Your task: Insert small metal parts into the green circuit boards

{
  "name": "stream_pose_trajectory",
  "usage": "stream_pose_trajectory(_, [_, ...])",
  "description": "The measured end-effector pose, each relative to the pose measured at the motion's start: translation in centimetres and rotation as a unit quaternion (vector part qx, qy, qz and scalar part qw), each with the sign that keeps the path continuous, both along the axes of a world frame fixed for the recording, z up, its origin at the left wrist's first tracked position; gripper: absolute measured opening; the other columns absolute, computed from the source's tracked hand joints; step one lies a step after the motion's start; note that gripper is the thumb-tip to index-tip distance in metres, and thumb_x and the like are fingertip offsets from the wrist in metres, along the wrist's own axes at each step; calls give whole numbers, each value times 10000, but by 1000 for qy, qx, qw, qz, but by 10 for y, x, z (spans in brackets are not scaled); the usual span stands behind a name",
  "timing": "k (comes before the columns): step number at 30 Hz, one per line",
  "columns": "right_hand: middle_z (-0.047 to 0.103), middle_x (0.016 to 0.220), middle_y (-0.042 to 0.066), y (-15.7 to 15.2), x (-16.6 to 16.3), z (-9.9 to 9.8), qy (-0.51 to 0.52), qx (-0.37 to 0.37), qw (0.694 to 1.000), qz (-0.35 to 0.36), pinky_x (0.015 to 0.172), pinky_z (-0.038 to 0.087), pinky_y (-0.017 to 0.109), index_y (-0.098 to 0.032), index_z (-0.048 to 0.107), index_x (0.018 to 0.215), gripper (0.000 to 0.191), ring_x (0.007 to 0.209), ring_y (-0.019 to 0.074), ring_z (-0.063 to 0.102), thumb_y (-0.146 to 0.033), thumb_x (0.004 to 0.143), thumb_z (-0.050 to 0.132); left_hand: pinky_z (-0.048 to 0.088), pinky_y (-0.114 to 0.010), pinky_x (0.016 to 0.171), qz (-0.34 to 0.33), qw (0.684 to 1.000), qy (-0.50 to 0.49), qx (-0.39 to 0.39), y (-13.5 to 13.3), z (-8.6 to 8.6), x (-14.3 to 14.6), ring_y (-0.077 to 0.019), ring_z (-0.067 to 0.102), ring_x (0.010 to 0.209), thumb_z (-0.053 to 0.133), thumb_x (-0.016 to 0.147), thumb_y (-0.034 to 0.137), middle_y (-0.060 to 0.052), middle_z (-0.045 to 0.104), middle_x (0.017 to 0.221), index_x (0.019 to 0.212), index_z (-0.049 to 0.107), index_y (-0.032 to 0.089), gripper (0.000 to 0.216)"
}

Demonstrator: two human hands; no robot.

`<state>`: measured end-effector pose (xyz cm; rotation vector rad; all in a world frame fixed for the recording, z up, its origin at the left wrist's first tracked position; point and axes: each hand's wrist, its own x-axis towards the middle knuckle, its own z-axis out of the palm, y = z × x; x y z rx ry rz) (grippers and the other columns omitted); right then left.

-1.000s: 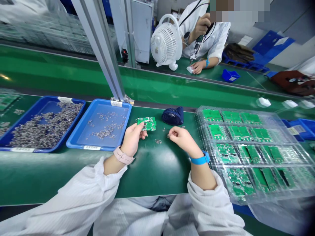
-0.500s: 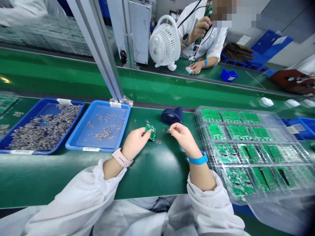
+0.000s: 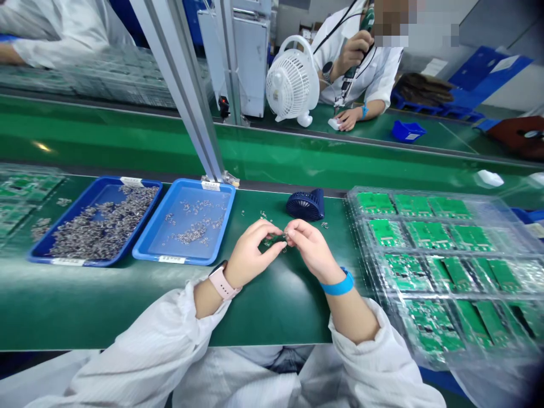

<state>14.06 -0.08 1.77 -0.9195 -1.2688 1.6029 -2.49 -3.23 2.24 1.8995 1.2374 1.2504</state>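
Observation:
My left hand [image 3: 254, 249] holds a small green circuit board [image 3: 276, 239] between thumb and fingers, turned almost edge-on and largely hidden by them. At the board's right edge, the fingertips of my right hand [image 3: 312, 249] are pinched together around a tiny metal part [image 3: 286, 233], its exact shape too small to make out. Both hands meet just above the green bench. Loose small metal pieces [image 3: 263, 215] lie behind the left fingers, and a few more metal bits [image 3: 324, 225] are beyond the right hand.
A dark blue fan [image 3: 304, 205] stands behind my hands. To the left are a light blue tray [image 3: 155, 246] and a darker blue tray [image 3: 37, 253], both holding metal parts. Clear plastic trays [image 3: 374, 306] with green boards are at right. Across the divider, a person [image 3: 361, 79] holds a tool.
My right hand has moved left to meet the board in my left hand. The board has turned from showing its face to nearly edge-on. The whole view has shifted slightly.

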Motion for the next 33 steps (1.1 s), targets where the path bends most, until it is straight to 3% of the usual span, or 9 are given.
stream_pose_trajectory(4, [518,689,-29,-3,-6,-2,-2,-2,1000,12,613,378,250,-200,585,794,212,631,114,445,-387,819,682,473,-275,701,15,999,-46,-1,-2,-3,4,-146,576,784,631,861,206,-27,608,848,869,627,194,15])
stream_pose_trajectory(10, [484,664,-33,-5,-8,-2,3,-29,999,30,617,372,252,-199,573,809,237,625,118,429,-413,810,675,474,-280,705,26,998,-57,8,-1,-4,2,-145,575,766,612,854,174,-27,607,815,816,613,192,42])
stream_pose_trajectory(17, [479,668,-34,-3,-6,-4,-10,-10,1000,17,613,383,253,-201,548,795,232,621,115,438,-407,833,647,477,-278,698,36,998,-56,10,-1,-1,0,-146,574,746,604,853,178,-28,606,804,803,609,193,52])
stream_pose_trajectory(20, [534,756,-13,-5,-3,-1,-11,40,999,6,641,424,265,-214,572,872,163,682,129,506,-357,850,647,475,-287,710,41,998,-37,13,-1,-2,0,-152,578,754,604,850,170,-32,616,813,816,612,194,42])
stream_pose_trajectory(23, [578,868,23,-8,-2,4,-69,147,986,-21,694,467,299,-231,618,972,161,774,160,557,-316,846,670,470,-307,736,52,998,7,24,-2,-3,-1,-161,592,767,603,848,171,-39,643,840,837,620,198,33])
stream_pose_trajectory(26, [604,865,43,-10,0,6,-139,218,965,-48,704,481,321,-225,662,899,86,787,178,575,-304,868,650,460,-317,742,63,996,47,37,-2,-4,-2,-165,601,763,609,846,183,-35,656,830,838,622,201,24])
stream_pose_trajectory(33, [619,857,34,-6,0,0,-135,175,974,-42,702,495,312,-225,625,864,96,772,172,589,-318,886,610,445,-325,749,76,993,76,43,-1,-3,-3,-175,615,775,605,864,229,-31,674,825,836,631,211,43])
